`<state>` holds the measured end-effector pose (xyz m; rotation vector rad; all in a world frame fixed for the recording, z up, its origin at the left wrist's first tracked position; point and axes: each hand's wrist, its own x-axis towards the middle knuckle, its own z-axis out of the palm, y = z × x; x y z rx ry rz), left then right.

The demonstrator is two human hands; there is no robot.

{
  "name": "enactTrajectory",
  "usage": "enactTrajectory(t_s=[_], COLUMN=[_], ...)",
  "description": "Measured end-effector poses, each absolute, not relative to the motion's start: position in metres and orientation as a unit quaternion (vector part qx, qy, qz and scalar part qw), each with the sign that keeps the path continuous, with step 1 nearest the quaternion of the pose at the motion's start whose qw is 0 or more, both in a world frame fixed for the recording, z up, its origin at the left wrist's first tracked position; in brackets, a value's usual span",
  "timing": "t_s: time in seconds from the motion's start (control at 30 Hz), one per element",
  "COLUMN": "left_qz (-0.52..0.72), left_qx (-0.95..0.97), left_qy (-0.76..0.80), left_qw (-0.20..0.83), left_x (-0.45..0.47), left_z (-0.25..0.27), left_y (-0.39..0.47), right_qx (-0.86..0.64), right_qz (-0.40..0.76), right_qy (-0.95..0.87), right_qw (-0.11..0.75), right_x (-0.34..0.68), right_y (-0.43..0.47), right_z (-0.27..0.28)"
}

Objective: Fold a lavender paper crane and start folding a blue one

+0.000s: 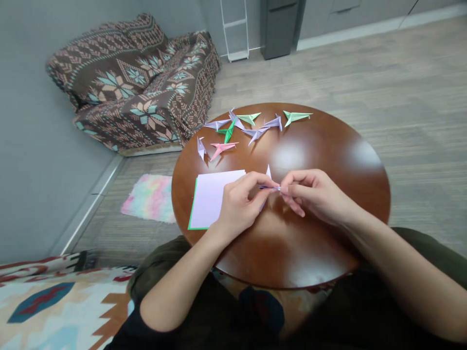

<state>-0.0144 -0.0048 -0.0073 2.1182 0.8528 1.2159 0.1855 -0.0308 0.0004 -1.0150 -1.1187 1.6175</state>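
Between both hands is a small lavender origami crane (269, 171), mostly hidden by fingers, with one pale point sticking up. My left hand (241, 200) pinches its left side between thumb and fingers. My right hand (309, 193) pinches its right end with thumb and index finger, the other fingers curled loosely below. Partly under my left hand lies a stack of square paper (210, 198), lavender on top with a green edge showing beneath.
Several folded cranes lie toward the table's far left, including a pink crane (222, 148), a dark green crane (228, 130) and a light green crane (296, 116). The round brown table (328, 146) is glossy. Beyond it stands a sofa (138, 87) under a patterned cover.
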Motion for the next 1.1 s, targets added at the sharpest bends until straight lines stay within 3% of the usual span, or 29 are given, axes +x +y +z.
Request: enactTrajectory(t_s=[0.4,0.7,1.1], left_qz=[0.489,0.485,0.493], left_qx=[0.731,0.784,0.791], left_qy=[0.335,0.295,0.267], left_qw=[0.337,0.25,0.244], left_x=[-0.0127,-0.0158,-0.0153], left_z=[-0.011,-0.0129,-0.0123], left_y=[-0.0022,-0.0008,-0.0008], right_qx=[-0.416,-0.408,-0.428], right_qz=[0.656,0.693,0.605], right_qy=[-0.416,-0.422,-0.513], right_qw=[0.473,0.419,0.434], right_x=[0.1879,0.185,0.1849], right_y=[-0.0276,-0.0305,-0.0335], right_z=[-0.0011,0.0029,0.002])
